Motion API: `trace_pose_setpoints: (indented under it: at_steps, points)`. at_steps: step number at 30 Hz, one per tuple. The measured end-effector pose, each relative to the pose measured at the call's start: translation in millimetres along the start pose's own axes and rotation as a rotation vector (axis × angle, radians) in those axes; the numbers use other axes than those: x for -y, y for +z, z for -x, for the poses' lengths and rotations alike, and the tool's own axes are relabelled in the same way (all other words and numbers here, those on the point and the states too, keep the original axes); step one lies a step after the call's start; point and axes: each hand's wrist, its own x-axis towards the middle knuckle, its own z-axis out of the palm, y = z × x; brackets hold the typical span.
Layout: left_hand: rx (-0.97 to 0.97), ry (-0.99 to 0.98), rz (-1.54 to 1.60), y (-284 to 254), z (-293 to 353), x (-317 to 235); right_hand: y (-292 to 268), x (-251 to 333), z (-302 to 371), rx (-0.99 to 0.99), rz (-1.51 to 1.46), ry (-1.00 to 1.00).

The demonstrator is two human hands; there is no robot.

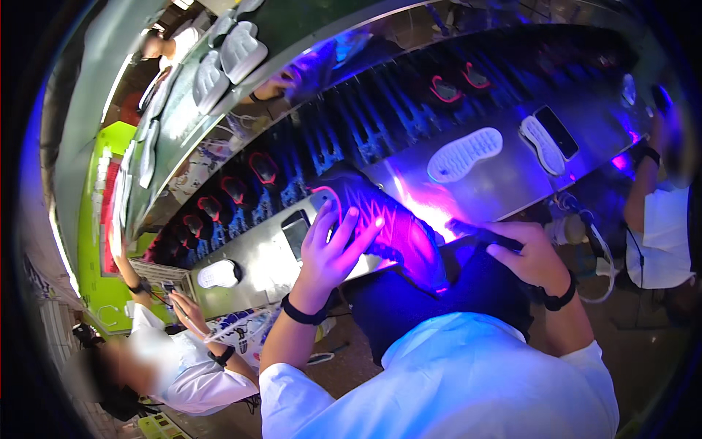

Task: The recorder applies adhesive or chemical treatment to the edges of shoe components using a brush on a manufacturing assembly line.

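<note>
A dark shoe upper [387,228], glowing pink and purple under violet light, lies slantwise across the near edge of the bench, its lower end against my dark clothing. My left hand [330,249] rests on its left side with the fingers spread. In my right hand [537,256] is a slim dark-handled tool [488,235], pinched between thumb and fingers. The tool's far end points at the right side of the upper, beside a bright glare; its tip is too washed out to make out. Whether it touches the upper I cannot tell.
A white sole [465,155] lies on the metal bench [512,186], with another sole [542,145] beside a phone [556,132]. A second phone [296,233] lies left. Shoe uppers [263,168] line the dark conveyor behind. Co-workers [175,358] sit on both sides; grey soles [241,53] stand upper left.
</note>
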Motion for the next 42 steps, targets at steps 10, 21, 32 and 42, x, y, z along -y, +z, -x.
trace_pose_setpoints:
  at_steps: [10,21,32,42]
  points:
    - [0.430,-0.381,-0.054,67.9,-72.3,116.8,-23.6,-70.5,10.6,-0.155,-0.371,0.443]
    - [-0.205,-0.089,-0.141,6.1,-15.7,15.6,-22.2,-88.5,-3.1,-0.240,-0.167,0.354]
    - [-0.451,-0.244,-0.343,-83.4,41.9,-27.8,12.5,-87.5,-1.6,-0.068,-0.113,0.304]
    - [-0.394,-0.096,-0.207,-61.8,34.1,-31.6,13.3,-23.1,-22.0,-0.090,-0.033,0.100]
